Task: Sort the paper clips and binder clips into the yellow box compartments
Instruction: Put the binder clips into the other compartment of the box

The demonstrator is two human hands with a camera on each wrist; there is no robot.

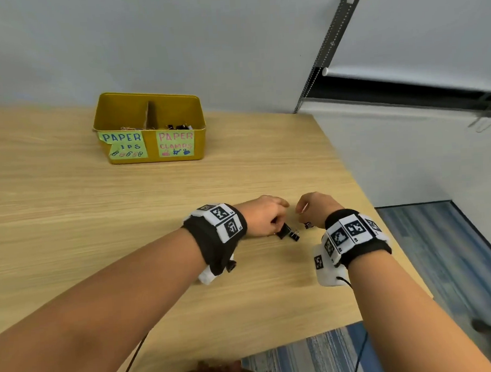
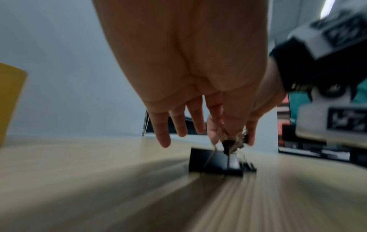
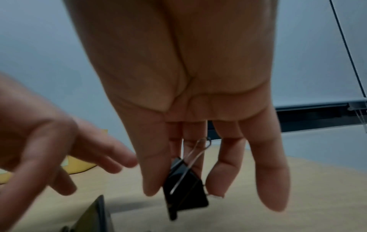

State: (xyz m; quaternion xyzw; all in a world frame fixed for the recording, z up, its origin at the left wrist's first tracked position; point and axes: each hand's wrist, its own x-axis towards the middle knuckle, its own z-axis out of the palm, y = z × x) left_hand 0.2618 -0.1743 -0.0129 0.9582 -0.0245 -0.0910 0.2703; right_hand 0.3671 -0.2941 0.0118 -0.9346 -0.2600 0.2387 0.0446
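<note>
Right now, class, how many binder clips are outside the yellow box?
3. A first clip pinched by the left hand, a second clip beside it on the table, a third clip in the right hand. Hands may hide more.

The pale wood-grain table (image 1: 127, 205) under my arms looks matt and smooth, and the yellow box (image 1: 148, 111) has a dull metal sheen with paper labels (image 1: 176, 144) stuck on its front. The black binder clip (image 3: 184, 188) in my right hand (image 3: 178, 78) is glossy (its thin wire handle is bare shiny metal), and my wristbands (image 1: 213, 238) are black cloth.
</note>
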